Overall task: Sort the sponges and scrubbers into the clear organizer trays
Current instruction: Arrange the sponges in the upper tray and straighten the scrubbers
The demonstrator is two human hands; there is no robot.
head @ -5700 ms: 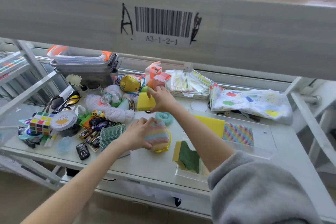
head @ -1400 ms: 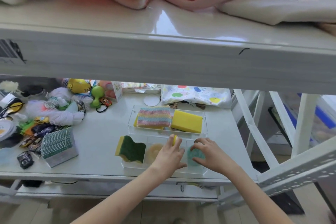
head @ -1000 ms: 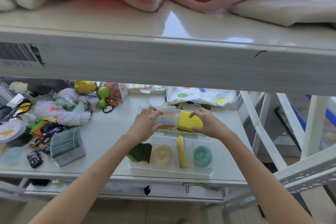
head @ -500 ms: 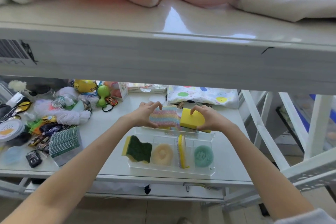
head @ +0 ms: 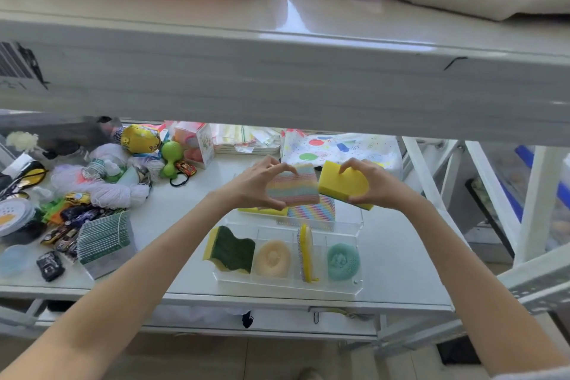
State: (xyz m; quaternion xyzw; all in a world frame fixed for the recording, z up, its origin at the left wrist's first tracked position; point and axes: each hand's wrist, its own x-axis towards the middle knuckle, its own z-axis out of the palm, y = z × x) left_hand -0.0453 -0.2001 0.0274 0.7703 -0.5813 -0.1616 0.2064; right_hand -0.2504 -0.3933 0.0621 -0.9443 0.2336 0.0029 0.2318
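My left hand (head: 251,187) holds a pastel rainbow-striped sponge (head: 293,188) and my right hand (head: 374,183) holds a thick yellow sponge (head: 340,183), both lifted above the rear clear tray (head: 348,220). In that tray lie a flat yellow sponge (head: 262,211) and a striped cloth (head: 311,213). The front clear tray (head: 287,287) has four compartments. From left to right they hold a green-and-yellow scouring sponge (head: 229,250), a beige round scrubber (head: 272,258), an upright yellow sponge with mesh (head: 306,253) and a teal round scrubber (head: 342,261).
The upper shelf's edge (head: 277,83) hangs low across the view, with pink blankets on top. Left of the trays lie a green card stack (head: 103,244), toy cars, white yarn (head: 101,191) and a green rattle (head: 171,156). A polka-dot bag (head: 339,148) sits behind.
Both hands moved from the front tray to the rear tray, took hold of the striped sponge and the yellow sponge, and have raised them above it.
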